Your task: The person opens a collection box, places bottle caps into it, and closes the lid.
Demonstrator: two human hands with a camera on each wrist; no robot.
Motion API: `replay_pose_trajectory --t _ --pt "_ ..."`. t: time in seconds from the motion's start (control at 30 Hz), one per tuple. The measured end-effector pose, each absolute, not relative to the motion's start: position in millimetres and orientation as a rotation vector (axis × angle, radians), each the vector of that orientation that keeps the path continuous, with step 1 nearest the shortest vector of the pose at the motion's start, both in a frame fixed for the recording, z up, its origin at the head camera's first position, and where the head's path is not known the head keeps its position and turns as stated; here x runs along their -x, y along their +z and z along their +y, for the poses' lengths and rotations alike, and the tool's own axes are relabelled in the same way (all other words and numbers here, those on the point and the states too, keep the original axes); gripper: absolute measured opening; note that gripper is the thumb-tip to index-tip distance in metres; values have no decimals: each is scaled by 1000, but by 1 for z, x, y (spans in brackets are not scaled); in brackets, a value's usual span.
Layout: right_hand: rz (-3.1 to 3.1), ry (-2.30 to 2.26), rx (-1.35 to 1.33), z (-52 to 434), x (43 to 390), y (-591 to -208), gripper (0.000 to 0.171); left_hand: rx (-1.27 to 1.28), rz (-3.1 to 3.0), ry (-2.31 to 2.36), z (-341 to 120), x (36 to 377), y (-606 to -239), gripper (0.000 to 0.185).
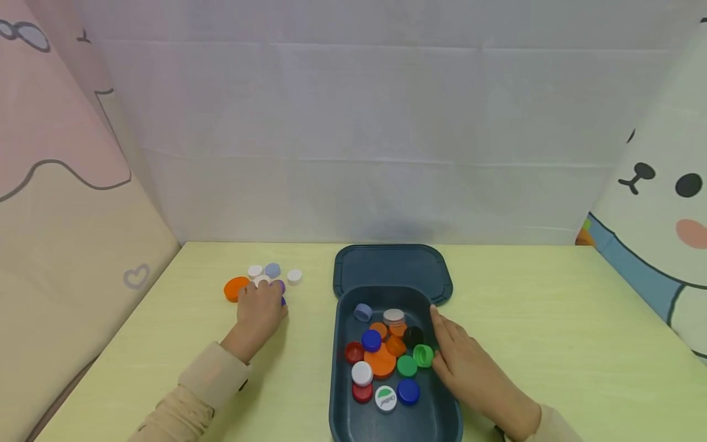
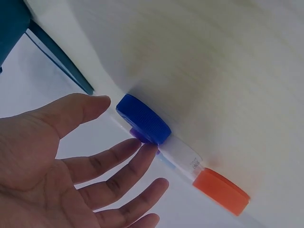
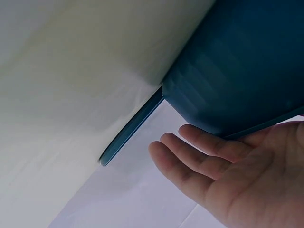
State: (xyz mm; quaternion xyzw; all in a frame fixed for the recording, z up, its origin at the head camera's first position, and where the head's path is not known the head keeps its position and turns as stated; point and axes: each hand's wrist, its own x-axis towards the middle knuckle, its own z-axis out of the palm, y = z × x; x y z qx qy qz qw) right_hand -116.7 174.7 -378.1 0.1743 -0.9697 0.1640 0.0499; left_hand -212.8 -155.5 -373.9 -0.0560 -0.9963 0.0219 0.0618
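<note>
My left hand (image 1: 258,319) reaches over a loose group of bottle caps at the left of the table. In the left wrist view its thumb and fingers are spread near a blue cap (image 2: 143,118), with nothing gripped between them. Behind that cap are a purple cap, a white cap (image 2: 181,153) and an orange cap (image 2: 221,191). My right hand (image 1: 477,374) rests along the right rim of a dark blue plastic box (image 1: 425,423), fingers fairly straight. Inside the box lie several caps, among them a large orange cap (image 1: 381,362) and a green cap (image 1: 407,366).
The box's dark blue lid (image 1: 393,264) lies flat on the table (image 1: 552,319) behind the box. Near the left hand are a light blue cap (image 1: 272,270) and a white cap (image 1: 294,277). A pale cloth (image 1: 353,123) hangs behind the table.
</note>
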Motion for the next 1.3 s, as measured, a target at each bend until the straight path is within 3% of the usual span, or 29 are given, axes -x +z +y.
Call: replay_pose_trajectory --t 0.27,0.8,1.3 --pt "-2945 496 -536 175 117 -378 60 124 -3038 135 -159 215 -376 39" --pt "-2946 496 -537 175 118 -379 61 76 -3080 107 -159 217 -379 34" --pt "-2942 498 -539 175 118 -381 60 57 -3126 89 -156 216 -374 45"
